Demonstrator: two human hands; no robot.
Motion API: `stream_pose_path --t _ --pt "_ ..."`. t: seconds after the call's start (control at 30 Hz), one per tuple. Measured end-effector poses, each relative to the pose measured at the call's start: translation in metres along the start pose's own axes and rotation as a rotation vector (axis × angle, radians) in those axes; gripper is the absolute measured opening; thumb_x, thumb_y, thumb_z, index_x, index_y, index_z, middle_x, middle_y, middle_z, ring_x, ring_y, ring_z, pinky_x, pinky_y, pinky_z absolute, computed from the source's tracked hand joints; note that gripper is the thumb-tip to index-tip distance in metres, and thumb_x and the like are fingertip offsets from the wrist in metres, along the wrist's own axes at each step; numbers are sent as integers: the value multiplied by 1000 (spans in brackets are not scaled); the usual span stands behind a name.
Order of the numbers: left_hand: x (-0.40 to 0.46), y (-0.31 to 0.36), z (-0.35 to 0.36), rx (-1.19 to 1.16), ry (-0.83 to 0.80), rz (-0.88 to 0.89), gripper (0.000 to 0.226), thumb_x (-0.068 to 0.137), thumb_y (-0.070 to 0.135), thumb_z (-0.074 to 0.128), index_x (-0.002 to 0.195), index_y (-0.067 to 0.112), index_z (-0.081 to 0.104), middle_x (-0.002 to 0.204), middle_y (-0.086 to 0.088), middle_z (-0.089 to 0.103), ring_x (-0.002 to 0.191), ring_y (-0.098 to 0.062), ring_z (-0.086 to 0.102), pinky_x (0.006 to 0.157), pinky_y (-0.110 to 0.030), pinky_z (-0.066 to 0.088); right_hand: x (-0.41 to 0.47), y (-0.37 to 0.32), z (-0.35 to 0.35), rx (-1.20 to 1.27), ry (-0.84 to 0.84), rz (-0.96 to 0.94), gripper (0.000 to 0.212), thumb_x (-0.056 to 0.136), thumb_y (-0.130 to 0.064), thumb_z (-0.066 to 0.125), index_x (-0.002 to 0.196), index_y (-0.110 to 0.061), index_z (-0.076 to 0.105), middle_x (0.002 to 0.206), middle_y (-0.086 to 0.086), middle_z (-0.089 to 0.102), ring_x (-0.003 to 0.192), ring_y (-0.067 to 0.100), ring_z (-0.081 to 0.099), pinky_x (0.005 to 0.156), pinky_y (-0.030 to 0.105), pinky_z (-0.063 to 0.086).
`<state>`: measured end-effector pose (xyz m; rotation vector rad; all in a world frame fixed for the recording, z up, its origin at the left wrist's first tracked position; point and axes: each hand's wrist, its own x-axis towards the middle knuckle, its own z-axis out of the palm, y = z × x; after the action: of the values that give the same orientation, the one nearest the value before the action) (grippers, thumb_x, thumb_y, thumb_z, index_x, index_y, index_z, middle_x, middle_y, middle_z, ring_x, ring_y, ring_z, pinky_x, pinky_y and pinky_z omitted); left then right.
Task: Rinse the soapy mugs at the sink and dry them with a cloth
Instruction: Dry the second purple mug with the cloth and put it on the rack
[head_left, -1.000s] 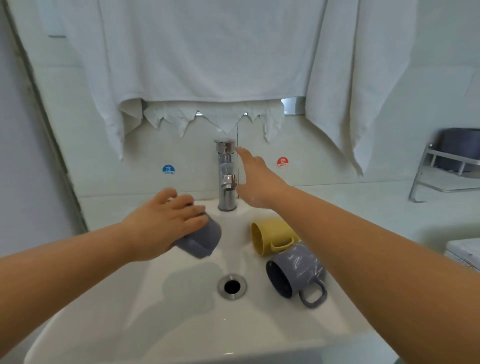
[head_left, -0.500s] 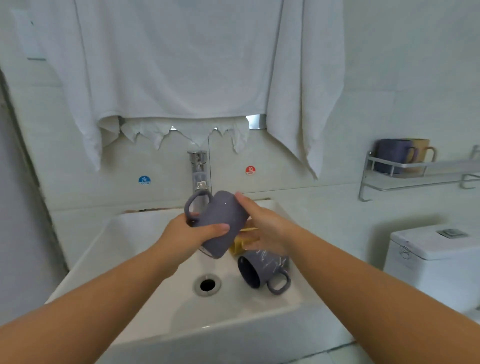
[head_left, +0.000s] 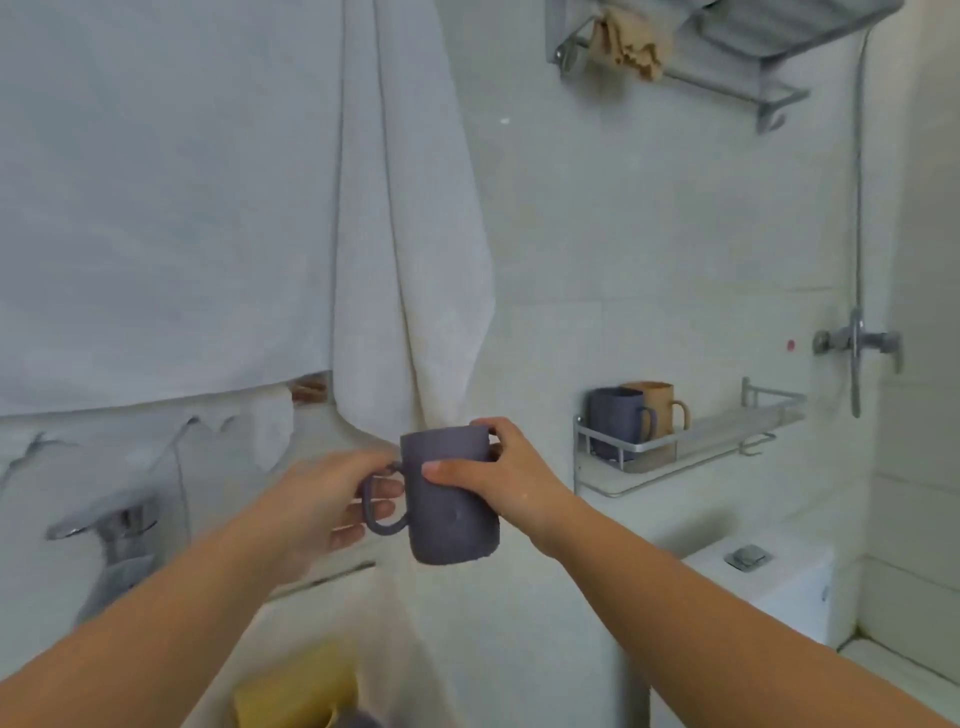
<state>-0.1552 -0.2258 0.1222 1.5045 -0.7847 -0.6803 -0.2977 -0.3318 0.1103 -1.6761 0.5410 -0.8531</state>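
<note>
A grey-purple mug (head_left: 449, 512) is held upright in mid-air, its handle to the left. My right hand (head_left: 498, 480) grips its body, thumb on the front and fingers over the rim. My left hand (head_left: 332, 506) is at the handle with fingers through or behind the loop. A large white towel (head_left: 405, 260) hangs on the wall just behind the mug. A yellow mug (head_left: 296, 693) lies in the sink at the bottom edge, blurred. The tap (head_left: 111, 540) stands at the lower left.
A wall shelf (head_left: 696, 441) at the right carries a grey-purple mug (head_left: 615, 418) and a tan mug (head_left: 657, 405). A white toilet cistern (head_left: 769, 582) sits below it. A shower mixer (head_left: 857, 340) and a high metal rack (head_left: 727, 62) with a tan cloth (head_left: 628, 44) are on the right wall.
The mug has been lifted out of the sink and turned upright. The view has swung up and to the right. My right hand now grips the mug's body.
</note>
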Motion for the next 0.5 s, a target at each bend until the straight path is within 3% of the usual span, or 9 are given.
stream_pose_path --t 0.1,0.27,0.5 --pt "42 31 37 -9 -81 -35 15 97 23 54 88 15 63 60 0 64 61 -17 60 62 -26 40 35 -19 -43 22 50 -9 63 73 -25 83 123 -25 45 115 -1 56 97 14 61 74 26 53" --pt "96 103 99 0 -156 -48 16 98 20 51 86 12 59 54 -2 61 57 -18 58 66 -27 42 87 -67 -115 58 120 -4 69 66 -26 86 123 -28 46 117 2 58 102 22 63 87 40 56" --pt "136 247 154 39 -243 -63 23 100 25 48 81 15 54 55 0 60 63 -18 58 66 -27 41 139 -180 -196 3 190 -41 55 75 -24 82 118 -26 47 110 -1 59 93 13 63 67 23 52"
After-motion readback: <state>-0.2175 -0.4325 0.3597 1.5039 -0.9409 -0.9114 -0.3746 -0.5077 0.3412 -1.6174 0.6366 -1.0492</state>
